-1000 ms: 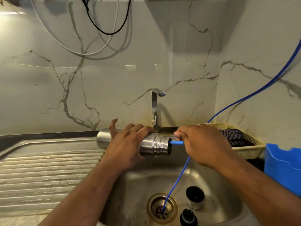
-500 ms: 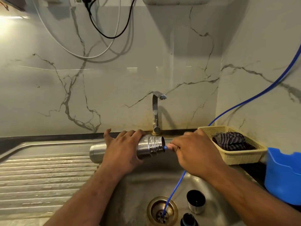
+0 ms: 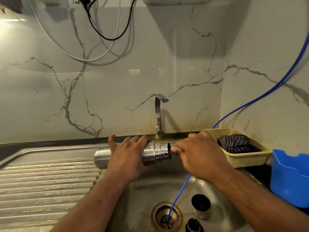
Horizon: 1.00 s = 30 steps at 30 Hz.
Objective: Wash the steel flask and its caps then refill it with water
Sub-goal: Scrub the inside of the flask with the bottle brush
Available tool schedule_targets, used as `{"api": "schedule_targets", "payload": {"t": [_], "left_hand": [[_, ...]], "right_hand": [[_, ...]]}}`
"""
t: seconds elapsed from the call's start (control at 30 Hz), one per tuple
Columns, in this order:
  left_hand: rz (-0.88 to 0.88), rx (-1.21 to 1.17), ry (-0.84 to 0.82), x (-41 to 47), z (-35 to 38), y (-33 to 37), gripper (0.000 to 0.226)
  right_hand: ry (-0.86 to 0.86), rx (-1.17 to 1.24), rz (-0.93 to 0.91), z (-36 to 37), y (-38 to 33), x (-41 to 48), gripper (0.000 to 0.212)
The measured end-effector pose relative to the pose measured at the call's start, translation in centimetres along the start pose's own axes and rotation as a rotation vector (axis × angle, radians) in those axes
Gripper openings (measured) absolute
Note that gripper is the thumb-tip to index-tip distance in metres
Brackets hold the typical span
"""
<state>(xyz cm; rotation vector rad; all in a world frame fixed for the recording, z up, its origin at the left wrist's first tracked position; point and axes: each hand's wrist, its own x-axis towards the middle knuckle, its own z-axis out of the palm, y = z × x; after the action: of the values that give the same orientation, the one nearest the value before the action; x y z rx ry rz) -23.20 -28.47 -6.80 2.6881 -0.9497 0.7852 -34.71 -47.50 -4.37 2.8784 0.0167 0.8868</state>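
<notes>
Compared with a second ago, my right hand [image 3: 200,158] has come closer to the steel flask [image 3: 155,153], so only a very short piece of the blue tube [image 3: 180,193] shows between the fingers and the flask mouth. This hand pinches the tube end with curled fingers. My left hand [image 3: 127,158] is wrapped around the flask body, with the thumb raised apart.

I hold the flask lying on its side over the back edge of the sink [image 3: 142,190], mouth to the right. Its metal is shiny, with threaded rings at the neck. One blue length goes from under the right hand down into the round brass-coloured drain [image 3: 157,213]. Near the front edge of the basin stand a steel cap [image 3: 201,206], dark inside, and a black cap [image 3: 194,225].

The ribbed draining board [image 3: 46,181] is on the left. A bent steel tap [image 3: 158,114] rises at the back edge, before a glossy veined marble wall [image 3: 117,89]. At the right sits a yellow mesh basket [image 3: 247,159] with a striped cloth [image 3: 234,143], beside a blue plastic container [image 3: 291,178].
</notes>
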Motion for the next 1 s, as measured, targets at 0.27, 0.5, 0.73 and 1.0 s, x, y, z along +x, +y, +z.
{"api": "schedule_targets", "payload": {"t": [0.27, 0.5, 0.73, 1.0], "left_hand": [[-0.005, 0.020, -0.013, 0.08, 0.29, -0.33, 0.076], [0.003, 0.031, 0.005, 0.05, 0.24, -0.42, 0.076], [-0.008, 0.045, -0.005, 0.03, 0.09, -0.56, 0.076], [0.075, 0.080, -0.001, 0.15, 0.84, -0.94, 0.076]], "right_hand": [[-0.099, 0.248, -0.021, -0.09, 0.32, 0.09, 0.018], [-0.152, 0.236, 0.026, 0.51, 0.24, 0.02, 0.029], [-0.140, 0.241, -0.014, 0.01, 0.03, 0.08, 0.016], [-0.384, 0.482, 0.052, 0.39, 0.37, -0.02, 0.020]]}}
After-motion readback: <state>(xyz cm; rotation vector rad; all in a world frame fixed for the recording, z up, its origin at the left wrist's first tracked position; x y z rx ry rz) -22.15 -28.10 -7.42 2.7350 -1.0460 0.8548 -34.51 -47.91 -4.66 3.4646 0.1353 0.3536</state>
